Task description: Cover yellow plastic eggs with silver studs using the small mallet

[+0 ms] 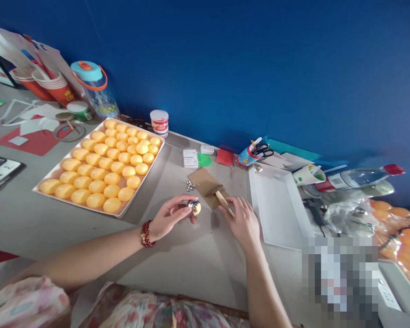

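Note:
My left hand (170, 216) pinches a small round ball (195, 208), part shiny silver and part yellowish, between thumb and fingers. A red beaded bracelet circles that wrist. In my right hand (243, 224) is a flat wooden stick (223, 202), its far end over a piece of brown cardboard (201, 180). Something dark lies on the cardboard under the stick's end; I cannot make it out. Left of the cardboard, several tiny silver beads (190, 186) form a small cluster on the grey table (194, 264).
At left lies a shallow box (123, 211) of orange balls. A white tray (282, 207) sits at right, near a cup (247, 157) with scissors. Small white boxes (190, 161) and a red-white tub (159, 124) stand along the blue wall. A bottle (355, 176) lies far right.

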Available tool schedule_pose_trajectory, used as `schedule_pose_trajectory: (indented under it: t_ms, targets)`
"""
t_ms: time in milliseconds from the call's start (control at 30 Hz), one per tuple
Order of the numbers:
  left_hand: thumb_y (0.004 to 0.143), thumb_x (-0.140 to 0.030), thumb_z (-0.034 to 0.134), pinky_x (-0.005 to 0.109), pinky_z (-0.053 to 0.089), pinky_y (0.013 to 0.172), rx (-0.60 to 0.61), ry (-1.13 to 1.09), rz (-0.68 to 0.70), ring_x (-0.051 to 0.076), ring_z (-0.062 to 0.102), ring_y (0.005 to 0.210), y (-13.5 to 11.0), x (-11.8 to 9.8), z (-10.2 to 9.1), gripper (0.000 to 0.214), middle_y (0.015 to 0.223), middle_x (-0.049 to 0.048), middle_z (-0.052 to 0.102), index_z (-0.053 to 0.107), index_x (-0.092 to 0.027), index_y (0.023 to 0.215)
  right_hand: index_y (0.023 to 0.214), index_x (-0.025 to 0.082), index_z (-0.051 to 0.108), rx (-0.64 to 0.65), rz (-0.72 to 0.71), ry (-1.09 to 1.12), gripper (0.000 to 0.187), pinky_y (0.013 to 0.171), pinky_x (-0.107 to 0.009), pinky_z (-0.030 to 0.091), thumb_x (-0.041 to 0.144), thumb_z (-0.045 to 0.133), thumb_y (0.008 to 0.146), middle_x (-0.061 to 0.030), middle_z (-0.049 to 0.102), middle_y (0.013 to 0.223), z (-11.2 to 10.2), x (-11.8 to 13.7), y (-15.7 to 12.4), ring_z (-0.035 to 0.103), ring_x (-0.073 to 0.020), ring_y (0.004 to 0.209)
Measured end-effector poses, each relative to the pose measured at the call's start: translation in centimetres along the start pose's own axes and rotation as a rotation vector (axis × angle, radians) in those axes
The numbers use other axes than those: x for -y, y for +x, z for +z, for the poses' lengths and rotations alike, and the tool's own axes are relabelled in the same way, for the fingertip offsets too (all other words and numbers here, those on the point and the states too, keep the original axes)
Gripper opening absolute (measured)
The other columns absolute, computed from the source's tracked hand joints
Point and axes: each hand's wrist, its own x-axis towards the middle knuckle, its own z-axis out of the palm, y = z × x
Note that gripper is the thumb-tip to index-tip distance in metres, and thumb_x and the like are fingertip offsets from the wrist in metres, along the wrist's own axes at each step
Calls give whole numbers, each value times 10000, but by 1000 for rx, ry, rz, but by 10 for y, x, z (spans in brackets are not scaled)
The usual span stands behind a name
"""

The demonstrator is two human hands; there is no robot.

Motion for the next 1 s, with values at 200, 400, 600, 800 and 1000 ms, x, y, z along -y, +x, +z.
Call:
schedule_pose_trajectory:
  t_ms: [200,400,600,800,1000]
  targets:
    - [878,-275,671,325,565,758,-66,100,20,167,695,754,4,-6,-2,370,979,79,694,614,-180,1231,1063,200,597,42,-51,-171,186,682,-329,449,241,453,953,-97,646,972,11,-11,0,605,-242,818]
    - [865,-302,681,261,556,663,-171,172,21,136,669,684,10,-4,-5,366,916,56,683,623,-180,1205,992,214,582,-23,-35,115,163,653,-301,461,266,429,977,-76,618,915,-6,7,1,602,-214,791]
    - [822,-332,732,240,542,592,-210,122,-8,100,625,601,14,-3,-7,379,865,29,666,644,-179,1157,1065,247,601,29,-155,375,128,679,-299,492,262,525,963,-73,646,968,-18,31,-9,624,-203,809]
    - [821,-340,736,241,550,590,-191,179,28,96,626,606,14,-1,-6,379,906,37,674,663,-182,1159,1147,243,588,77,-219,339,190,766,-319,518,240,505,976,-96,670,1038,-10,39,-11,657,-218,909]
    - [825,-314,736,251,565,610,-161,134,53,111,646,632,15,3,-7,366,930,46,659,665,-179,1159,1131,218,598,5,-240,294,181,729,-301,542,236,514,972,-94,684,1006,-8,39,-12,675,-201,852]
